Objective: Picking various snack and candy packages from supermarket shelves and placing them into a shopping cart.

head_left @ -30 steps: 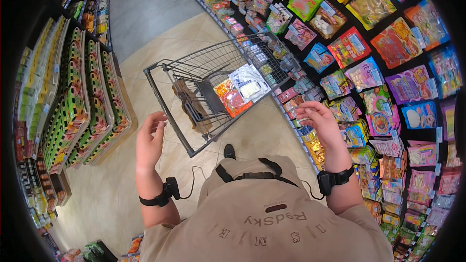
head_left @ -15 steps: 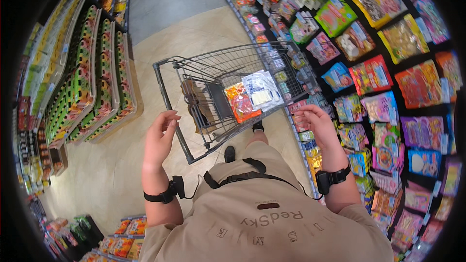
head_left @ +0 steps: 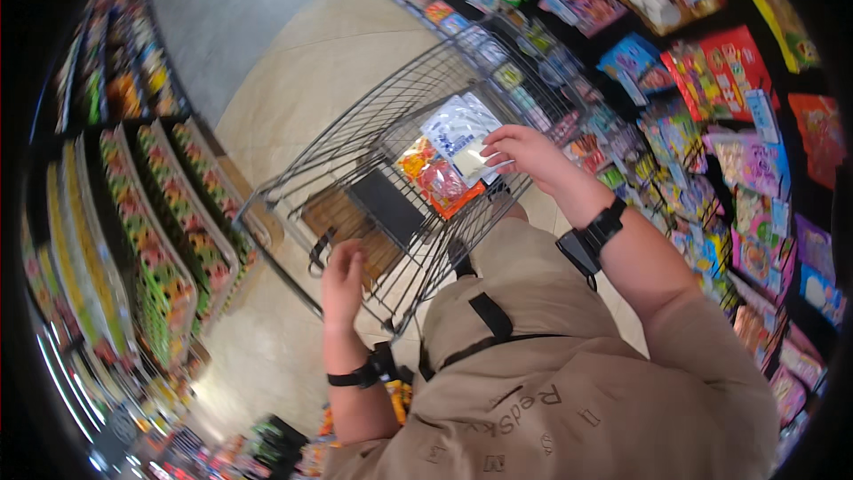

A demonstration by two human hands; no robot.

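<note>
The left hand (head_left: 343,277) was near the cart (head_left: 386,204), the right hand (head_left: 526,156) over the white packet (head_left: 460,127) inside, beside an orange packet (head_left: 434,176). Both appeared empty, loosely bent; contact unclear. Sound handling required fingers clear of the cart.

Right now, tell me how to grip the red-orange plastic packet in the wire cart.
Probably pinch the red-orange packet by its near edge, from above: it seems to lie flat, and the white-blue plastic packet apparently overlaps its far side.

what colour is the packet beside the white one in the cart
The packet is mostly orange and red, clearest in the head view.
</note>
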